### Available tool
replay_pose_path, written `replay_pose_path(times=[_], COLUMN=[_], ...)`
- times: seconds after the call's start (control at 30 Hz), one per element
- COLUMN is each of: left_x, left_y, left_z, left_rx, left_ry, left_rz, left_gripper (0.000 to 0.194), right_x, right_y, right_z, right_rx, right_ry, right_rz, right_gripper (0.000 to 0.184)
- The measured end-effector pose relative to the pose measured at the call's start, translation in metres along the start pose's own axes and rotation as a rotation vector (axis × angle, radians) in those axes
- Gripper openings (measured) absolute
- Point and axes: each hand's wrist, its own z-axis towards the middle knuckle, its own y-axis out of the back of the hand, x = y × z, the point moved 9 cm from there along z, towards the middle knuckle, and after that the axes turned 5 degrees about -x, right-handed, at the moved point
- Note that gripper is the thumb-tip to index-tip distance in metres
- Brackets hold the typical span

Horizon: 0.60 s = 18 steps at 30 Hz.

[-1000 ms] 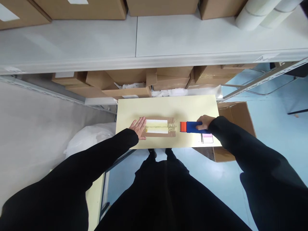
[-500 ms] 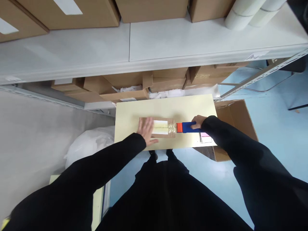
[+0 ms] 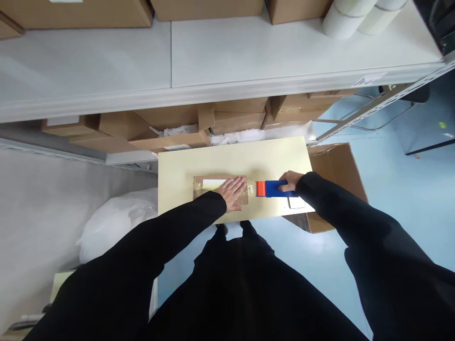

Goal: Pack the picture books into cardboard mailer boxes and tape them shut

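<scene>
A small cardboard box (image 3: 199, 185) lies on a pale yellow tabletop (image 3: 227, 151), with a white label (image 3: 213, 183) on its upper face. My left hand (image 3: 232, 190) lies flat over the box's right end, fingers stretched out. Just right of the box, my right hand (image 3: 289, 181) grips a blue and orange tape dispenser (image 3: 275, 188) by its rear part. A short stretch of shiny clear tape (image 3: 251, 187) shows between the box and the dispenser's orange front. Beside my right wrist lies a flat white rectangular item (image 3: 296, 202), partly covered.
Behind the table runs a grey shelf (image 3: 227, 57) carrying cardboard boxes and white rolls (image 3: 341, 21). Open cartons (image 3: 170, 140) fill the level below. A large open carton (image 3: 341, 166) stands at the table's right. White plastic bags (image 3: 117, 218) lie on the floor at left.
My left hand has slid from the box's left part to its right end, now pressing flat there. A small gap has opened between box and tape dispenser, which my right hand still grips.
</scene>
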Motion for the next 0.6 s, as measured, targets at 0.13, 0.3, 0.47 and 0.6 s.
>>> replay_pose_path(times=[0.13,0.3,0.47,0.6], left_x=[-0.003,-0.001,-0.002,-0.002], left_y=[-0.002,-0.002,-0.003,-0.003], left_z=[0.000,0.000,0.000,0.001], left_rx=[-0.005,-0.027,-0.035,-0.049], left_ry=[-0.014,-0.014,-0.021,-0.017], left_rz=[-0.017,-0.017,-0.024,-0.018], left_gripper=[0.090,0.090,0.091,0.090], right_x=[-0.009,0.009,0.047,0.075], right_y=[0.003,0.010,0.009,0.018], right_z=[-0.004,-0.002,0.006,0.007], right_rx=[-0.007,-0.049,-0.074,-0.130], right_ry=[-0.084,-0.247,-0.354,-0.393], right_rz=[-0.119,-0.182,-0.237,-0.293], right_gripper=[0.033,0.046,0.054,0.053])
